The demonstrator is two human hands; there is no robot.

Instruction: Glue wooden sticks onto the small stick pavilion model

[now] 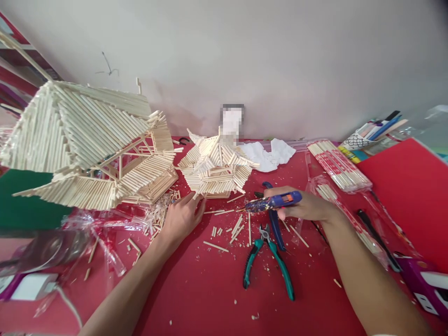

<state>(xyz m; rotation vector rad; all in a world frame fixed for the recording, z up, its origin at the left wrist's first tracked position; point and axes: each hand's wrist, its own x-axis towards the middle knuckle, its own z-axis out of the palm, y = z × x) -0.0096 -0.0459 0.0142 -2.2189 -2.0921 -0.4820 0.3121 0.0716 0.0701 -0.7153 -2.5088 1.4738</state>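
A small model pavilion (219, 163) made of thin wooden sticks stands upright mid-table, with layered roofs. My left hand (182, 217) is closed at its front-left corner, forefinger and thumb against the lower eave; some fingers are hidden. My right hand (304, 203) is wrapped round a blue hot glue gun (273, 201) with an orange switch. The gun's nozzle points left, in front of the pavilion and apart from it. Beneath the gun lies a blue-handled tool (277, 231), partly covered. Green-handled cutting pliers (269, 256) lie spread nearer me.
A larger stick house (94, 135) stands at the left beside a heap of stick offcuts (159, 212). Short sticks (237, 229) litter the red tabletop (196, 298). White tissue (269, 154) lies behind, packed sticks (339, 165) and a pen holder (360, 137) to the right.
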